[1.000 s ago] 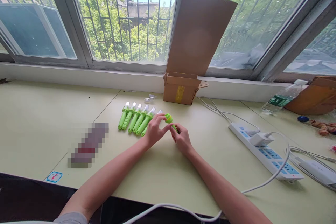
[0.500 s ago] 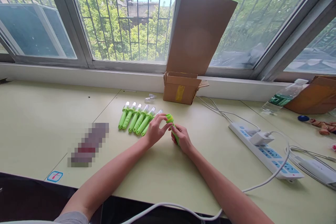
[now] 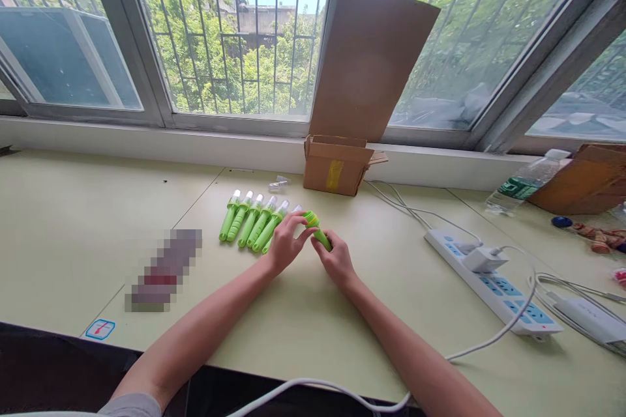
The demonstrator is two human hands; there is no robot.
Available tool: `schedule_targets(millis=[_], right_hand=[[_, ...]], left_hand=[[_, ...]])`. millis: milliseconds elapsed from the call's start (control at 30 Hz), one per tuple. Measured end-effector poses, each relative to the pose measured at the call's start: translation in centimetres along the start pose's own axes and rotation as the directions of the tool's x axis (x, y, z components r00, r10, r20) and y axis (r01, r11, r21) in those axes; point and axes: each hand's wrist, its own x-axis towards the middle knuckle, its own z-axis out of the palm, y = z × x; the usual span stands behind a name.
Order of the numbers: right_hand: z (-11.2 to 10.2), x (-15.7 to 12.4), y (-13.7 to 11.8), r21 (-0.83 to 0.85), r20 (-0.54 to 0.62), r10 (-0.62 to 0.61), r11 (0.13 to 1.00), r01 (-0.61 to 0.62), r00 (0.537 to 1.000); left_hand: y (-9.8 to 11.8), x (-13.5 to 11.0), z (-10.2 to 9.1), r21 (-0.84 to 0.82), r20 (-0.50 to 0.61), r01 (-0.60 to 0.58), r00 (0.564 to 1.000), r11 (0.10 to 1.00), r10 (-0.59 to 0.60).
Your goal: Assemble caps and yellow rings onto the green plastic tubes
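A bright green tube (image 3: 320,235) with a wider top and a yellow ring tilts between my two hands, above the table. The fingertips of my left hand (image 3: 284,242) grip its wide top end. Lower down, my right hand (image 3: 338,259) closes its fingers on the slim part, hiding some of it. Several green tubes with clear caps (image 3: 253,220) lie side by side in a slanted row just left of my left hand, which partly covers the nearest one. Behind that row is a small clear plastic piece (image 3: 278,184).
A cardboard box (image 3: 337,166) stands against the window wall. On the right lie a white power strip (image 3: 493,287) with cables, an adapter (image 3: 587,317) and a tilted bottle (image 3: 525,184). A blurred dark item (image 3: 163,270) rests at left. A white cable (image 3: 313,381) crosses the front edge.
The green tube has shifted slightly left. My right hand has changed its hold lower on it, with its fingers now less visible beneath; my left hand stays at the top.
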Motion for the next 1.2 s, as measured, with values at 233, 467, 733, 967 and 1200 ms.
schedule_targets(millis=[233, 467, 733, 967, 1200], right_hand=[[-0.1, 0.1, 0.2, 0.184, 0.082, 0.055, 0.98, -0.069, 0.995], [-0.4, 0.0, -0.3, 0.375, 0.201, 0.108, 0.91, -0.178, 0.974], [-0.6, 0.1, -0.2, 0.391, 0.286, 0.13, 0.889, -0.239, 0.949], [0.2, 0.0, -0.1, 0.13, 0.083, 0.034, 0.991, -0.045, 0.996], [0.3, -0.1, 0.2, -0.002, -0.022, -0.034, 0.999, 0.034, 0.999]], left_hand=[[0.0, 0.0, 0.1, -0.004, 0.021, 0.011, 1.0, 1.0, -0.011], [0.2, 0.2, 0.1, -0.017, 0.031, 0.015, 0.999, 1.0, -0.014], [0.2, 0.1, 0.0, -0.044, 0.042, 0.012, 0.999, 0.999, -0.01], [-0.3, -0.2, 0.0, -0.004, -0.003, 0.019, 1.0, 1.0, -0.019], [-0.2, -0.2, 0.1, 0.018, -0.003, 0.002, 1.0, 1.0, -0.002]])
